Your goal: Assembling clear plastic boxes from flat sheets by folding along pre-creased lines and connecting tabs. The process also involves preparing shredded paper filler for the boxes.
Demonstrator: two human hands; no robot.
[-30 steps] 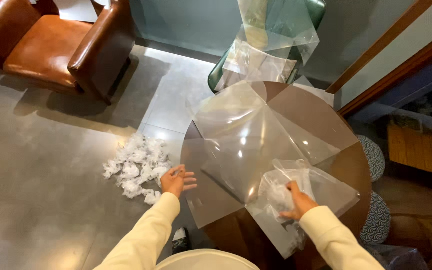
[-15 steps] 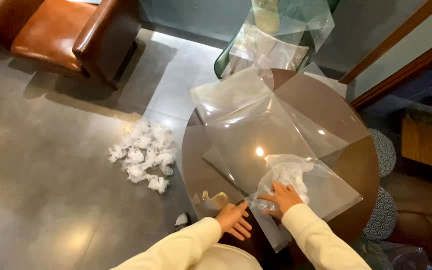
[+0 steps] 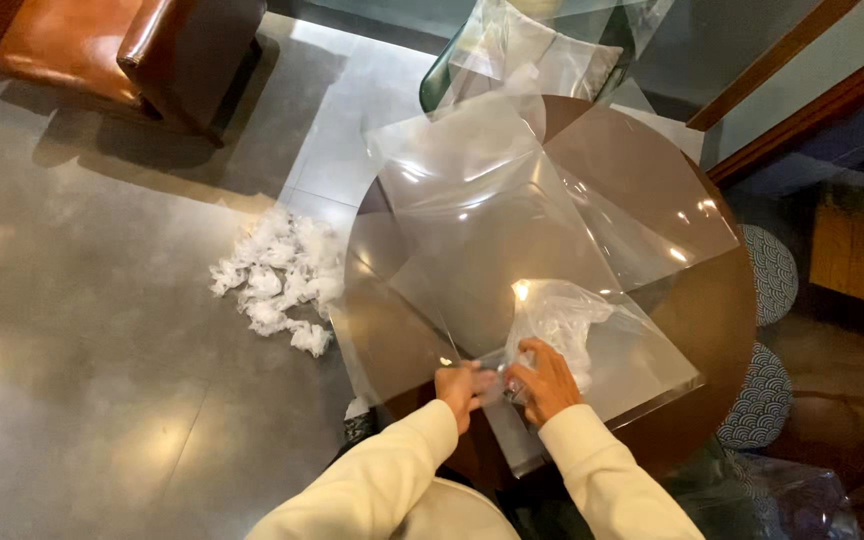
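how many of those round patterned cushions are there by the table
2: one round patterned cushion right of the round table, another just below it toward the near edge. More may be hidden under the table.

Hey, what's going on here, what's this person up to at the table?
A person in cream sleeves stands over a round dark table spread with large clear plastic sheets. The left hand and the right hand meet at the near edge, both gripping a crumpled clear plastic bag that lies on top of the sheets. On the grey floor to the left sits a pile of crumpled white wads, and a brown leather armchair stands beyond it.
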